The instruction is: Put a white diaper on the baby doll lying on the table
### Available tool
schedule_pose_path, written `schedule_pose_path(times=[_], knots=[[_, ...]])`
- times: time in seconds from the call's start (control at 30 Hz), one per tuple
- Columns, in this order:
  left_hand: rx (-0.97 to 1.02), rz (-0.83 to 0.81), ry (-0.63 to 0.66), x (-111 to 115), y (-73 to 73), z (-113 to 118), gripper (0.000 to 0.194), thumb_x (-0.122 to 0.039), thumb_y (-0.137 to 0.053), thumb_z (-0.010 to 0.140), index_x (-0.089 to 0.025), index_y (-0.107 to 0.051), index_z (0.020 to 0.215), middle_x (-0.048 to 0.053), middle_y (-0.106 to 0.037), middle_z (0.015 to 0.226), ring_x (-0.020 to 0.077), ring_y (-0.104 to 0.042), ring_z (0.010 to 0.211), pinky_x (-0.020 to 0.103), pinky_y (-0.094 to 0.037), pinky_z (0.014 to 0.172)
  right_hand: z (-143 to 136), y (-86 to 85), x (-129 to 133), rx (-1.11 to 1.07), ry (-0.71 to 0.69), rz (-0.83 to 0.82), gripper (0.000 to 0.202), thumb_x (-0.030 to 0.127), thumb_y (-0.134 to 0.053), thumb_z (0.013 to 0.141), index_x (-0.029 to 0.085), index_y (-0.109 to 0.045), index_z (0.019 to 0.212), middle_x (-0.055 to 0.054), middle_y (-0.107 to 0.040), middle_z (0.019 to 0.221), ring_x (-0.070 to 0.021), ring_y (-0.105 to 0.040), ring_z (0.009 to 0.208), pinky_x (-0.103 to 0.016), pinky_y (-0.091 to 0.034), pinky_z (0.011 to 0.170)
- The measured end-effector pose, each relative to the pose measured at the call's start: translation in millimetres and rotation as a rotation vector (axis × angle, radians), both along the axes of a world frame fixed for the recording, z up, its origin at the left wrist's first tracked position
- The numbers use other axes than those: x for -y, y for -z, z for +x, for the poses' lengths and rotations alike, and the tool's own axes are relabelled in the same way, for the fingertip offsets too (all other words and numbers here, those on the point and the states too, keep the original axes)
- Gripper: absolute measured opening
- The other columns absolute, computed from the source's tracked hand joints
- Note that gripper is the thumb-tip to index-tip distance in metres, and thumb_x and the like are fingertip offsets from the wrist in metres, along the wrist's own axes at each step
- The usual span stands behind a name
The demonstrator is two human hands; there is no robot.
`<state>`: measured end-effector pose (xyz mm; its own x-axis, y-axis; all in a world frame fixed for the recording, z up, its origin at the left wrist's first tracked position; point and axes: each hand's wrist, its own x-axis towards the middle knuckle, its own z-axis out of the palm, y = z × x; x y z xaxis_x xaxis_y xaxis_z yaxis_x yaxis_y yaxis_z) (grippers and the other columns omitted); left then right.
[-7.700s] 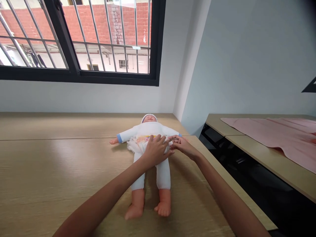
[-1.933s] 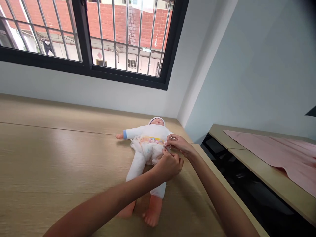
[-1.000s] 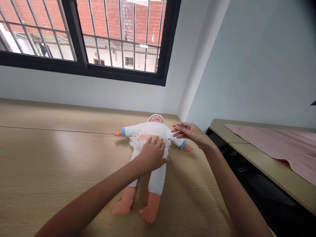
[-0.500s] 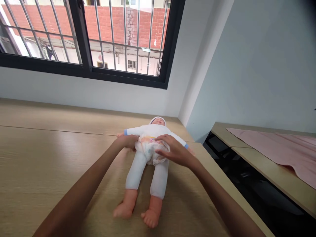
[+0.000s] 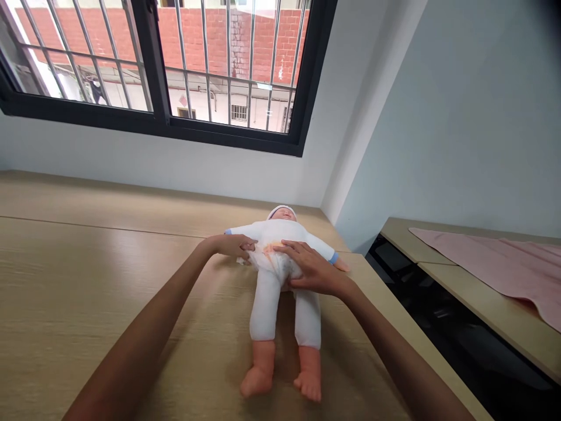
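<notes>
A baby doll (image 5: 265,310) in a white suit and cap lies on its back, its bare feet toward me. Round its hips is a white diaper (image 5: 274,260) with an orange print on the front. At the diaper's left side my left hand (image 5: 234,245) has its fingers closed on the edge, and a bit of white material sticks out below them. My right hand (image 5: 313,269) lies over the right part of the diaper's front, fingers and thumb spread apart, touching it. The doll's hand on the left is hidden behind my left hand.
The doll rests on a wooden table (image 5: 109,292) against the wall below a barred window (image 5: 232,131). On the right, past a dark gap, a lower wooden surface (image 5: 447,280) carries a pink cloth (image 5: 482,263).
The doll's legs and hips have swung to the right and lie straighter. My left hand now grips the diaper's left side more outward, and the diaper has shifted under my right hand.
</notes>
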<state>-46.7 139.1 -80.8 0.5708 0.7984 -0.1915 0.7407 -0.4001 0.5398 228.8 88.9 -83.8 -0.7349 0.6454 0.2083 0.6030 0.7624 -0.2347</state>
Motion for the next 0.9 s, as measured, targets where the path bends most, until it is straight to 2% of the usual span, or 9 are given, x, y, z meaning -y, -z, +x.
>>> schedule_pose_path(times=[0.13,0.23,0.33,0.4,0.5,0.63,0.8,0.9], knots=[[0.131,-0.197,0.017,3.1,-10.8,-6.2,0.02,-0.031,-0.059,0.071,-0.022,-0.055,0.089,-0.001,-0.067,0.076,0.0166,-0.062,0.072,0.025,-0.043,0.066,3.8,-0.6,-0.5,0.009,-0.017,0.01,0.078,0.019,-0.065,0.074,0.031,-0.033,0.145,-0.008,-0.035,0.147,-0.0265,-0.03,0.138,-0.047,-0.034,0.109],[0.167,-0.242,-0.032,3.7,-16.9,-12.4,0.031,-0.032,-0.065,0.068,-0.022,-0.055,0.095,-0.002,-0.066,0.078,0.0171,-0.064,0.072,0.027,-0.045,0.072,-0.9,-3.0,6.3,-0.001,-0.067,0.038,0.068,0.015,-0.06,0.077,0.028,-0.039,0.141,-0.007,-0.034,0.149,-0.0253,-0.024,0.141,-0.05,-0.026,0.114],[0.145,-0.2,-0.079,4.5,-21.7,-16.7,0.035,-0.03,-0.065,0.066,-0.021,-0.057,0.099,-0.001,-0.066,0.078,0.0163,-0.062,0.071,0.027,-0.044,0.07,-14.2,-3.4,15.4,-0.019,-0.114,0.107,0.045,0.018,-0.053,0.086,0.026,-0.051,0.13,-0.005,-0.04,0.146,-0.0236,-0.025,0.141,-0.056,-0.013,0.117],[0.159,-0.17,-0.094,5.8,-23.6,-17.1,0.034,-0.03,-0.065,0.064,-0.02,-0.057,0.096,0.0,-0.066,0.077,0.0161,-0.06,0.071,0.027,-0.043,0.068,-25.6,-0.4,19.6,-0.004,-0.119,0.155,0.034,0.026,-0.049,0.092,0.024,-0.055,0.126,-0.006,-0.045,0.143,-0.0238,-0.031,0.138,-0.058,-0.011,0.117],[0.171,-0.137,-0.154,8.7,-26.1,-16.5,0.033,-0.03,-0.066,0.063,-0.02,-0.055,0.092,0.001,-0.064,0.075,0.0148,-0.057,0.067,0.024,-0.04,0.059,-39.6,7.2,21.3,0.041,-0.101,0.209,0.035,0.037,-0.046,0.096,0.022,-0.058,0.126,-0.008,-0.048,0.14,-0.0262,-0.036,0.135,-0.059,-0.013,0.116],[0.098,-0.078,-0.237,10.9,-31.7,-20.7,0.027,-0.029,-0.064,0.064,-0.019,-0.057,0.088,0.0,-0.06,0.068,0.0119,-0.048,0.054,0.023,-0.03,0.048,-45.3,14.5,19.1,0.043,-0.081,0.244,0.036,0.04,-0.047,0.096,0.024,-0.059,0.125,-0.007,-0.049,0.14,-0.0266,-0.036,0.135,-0.056,-0.015,0.116],[0.132,0.097,-0.148,9.4,-38.3,-27.6,0.023,-0.031,-0.061,0.07,-0.018,-0.067,0.088,0.0,-0.057,0.07,0.0138,-0.055,0.067,0.024,-0.039,0.063,-43.7,16.0,17.6,0.031,-0.067,0.234,0.037,0.041,-0.047,0.096,0.024,-0.059,0.126,-0.007,-0.05,0.14,-0.0252,-0.037,0.135,-0.053,-0.017,0.117],[0.161,0.1,-0.113,9.2,-39.3,-28.3,0.031,-0.032,-0.061,0.071,-0.02,-0.068,0.099,-0.001,-0.056,0.07,0.0133,-0.054,0.067,0.024,-0.038,0.064,-43.4,17.2,17.0,0.025,-0.064,0.238,0.038,0.042,-0.045,0.096,0.024,-0.059,0.127,-0.007,-0.049,0.14,-0.025,-0.037,0.134,-0.052,-0.017,0.117]])
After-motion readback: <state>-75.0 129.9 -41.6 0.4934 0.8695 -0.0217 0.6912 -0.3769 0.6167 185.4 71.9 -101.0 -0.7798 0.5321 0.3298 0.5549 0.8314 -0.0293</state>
